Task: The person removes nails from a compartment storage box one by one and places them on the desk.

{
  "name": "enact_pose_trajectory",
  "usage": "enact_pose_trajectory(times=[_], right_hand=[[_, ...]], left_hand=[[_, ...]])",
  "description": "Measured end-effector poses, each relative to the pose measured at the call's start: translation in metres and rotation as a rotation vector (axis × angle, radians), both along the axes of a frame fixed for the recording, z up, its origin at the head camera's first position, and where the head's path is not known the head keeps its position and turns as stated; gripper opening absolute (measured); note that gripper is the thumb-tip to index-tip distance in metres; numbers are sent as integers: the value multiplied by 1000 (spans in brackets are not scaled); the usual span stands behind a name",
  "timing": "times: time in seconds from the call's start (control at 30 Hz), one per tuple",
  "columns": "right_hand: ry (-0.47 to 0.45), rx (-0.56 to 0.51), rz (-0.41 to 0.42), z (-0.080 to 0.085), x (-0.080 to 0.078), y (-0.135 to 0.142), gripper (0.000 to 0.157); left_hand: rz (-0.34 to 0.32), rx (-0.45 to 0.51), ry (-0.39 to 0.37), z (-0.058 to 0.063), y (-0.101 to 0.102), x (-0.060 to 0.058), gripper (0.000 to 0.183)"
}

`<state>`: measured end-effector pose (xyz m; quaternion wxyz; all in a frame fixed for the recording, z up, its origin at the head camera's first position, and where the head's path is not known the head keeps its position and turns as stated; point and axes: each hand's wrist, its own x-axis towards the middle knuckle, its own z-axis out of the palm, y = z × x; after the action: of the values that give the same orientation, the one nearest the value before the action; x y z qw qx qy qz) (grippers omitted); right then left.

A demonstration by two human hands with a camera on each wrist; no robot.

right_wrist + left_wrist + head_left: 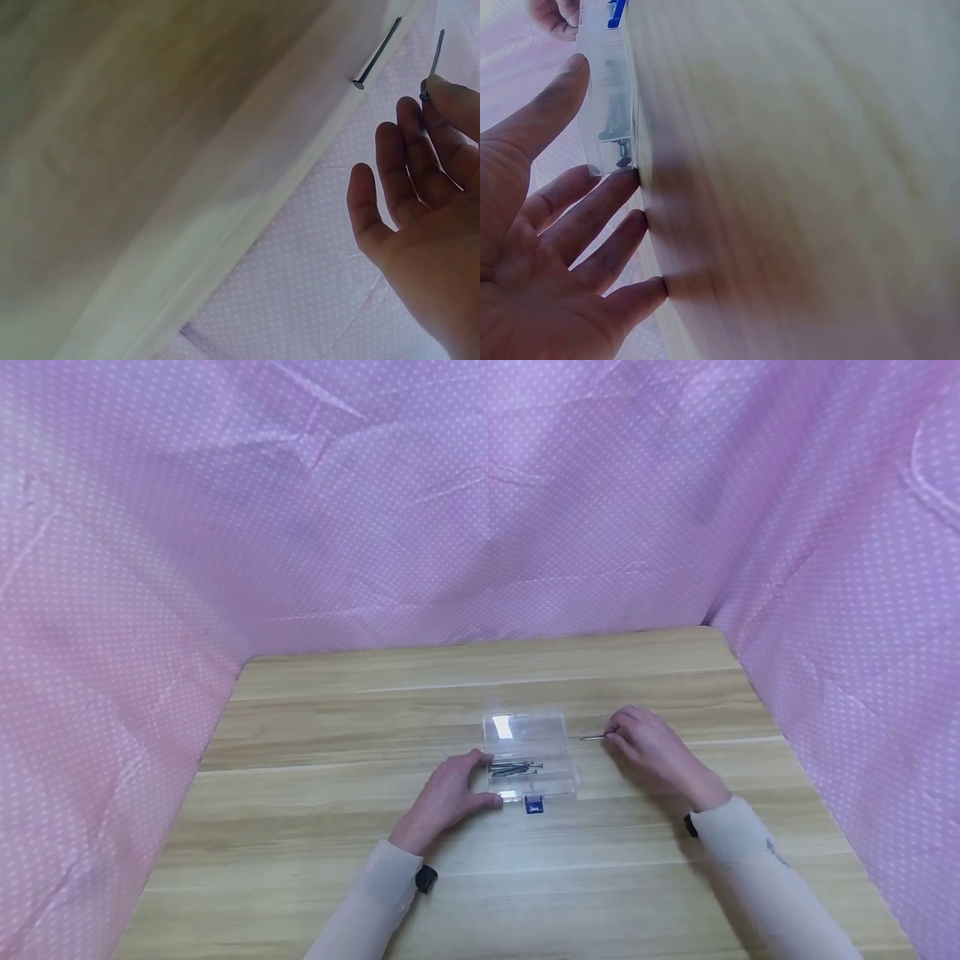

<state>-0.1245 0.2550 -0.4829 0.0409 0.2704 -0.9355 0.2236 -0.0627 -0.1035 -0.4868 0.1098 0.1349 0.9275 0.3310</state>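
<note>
Near the middle of the table lies a clear plastic box (551, 772) with a blue label or tab (534, 804) at its front edge. Several nails (513, 769) lie in its left front part. My left hand (447, 791) rests at the box's left front corner, thumb and fingertips against its sides and the fingers loosely extended. To the right of the box, my right hand (651, 747) pinches a nail (437, 56) by its head end between thumb and index finger, point away from the palm. Another nail (377, 54) lies on the table close by.
The wooden table (337, 827) reaches past both hands on all sides. Pink dotted cloth (450, 510) hangs behind it and along both sides. Black bands (426, 879) circle both wrists over pale sleeves.
</note>
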Motion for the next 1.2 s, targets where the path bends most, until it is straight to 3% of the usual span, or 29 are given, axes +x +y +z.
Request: enact_pose_trajectory(times=[0.23, 0.53, 1.2], right_hand=[[-34, 12, 1, -1, -4, 0, 5], [-22, 25, 22, -3, -13, 0, 4], [-4, 61, 56, -5, -16, 2, 5]], left_hand=[[-6, -1, -5, -1, 0, 0, 67], [-5, 3, -10, 0, 0, -1, 67], [-4, 5, -9, 0, 0, -1, 68]])
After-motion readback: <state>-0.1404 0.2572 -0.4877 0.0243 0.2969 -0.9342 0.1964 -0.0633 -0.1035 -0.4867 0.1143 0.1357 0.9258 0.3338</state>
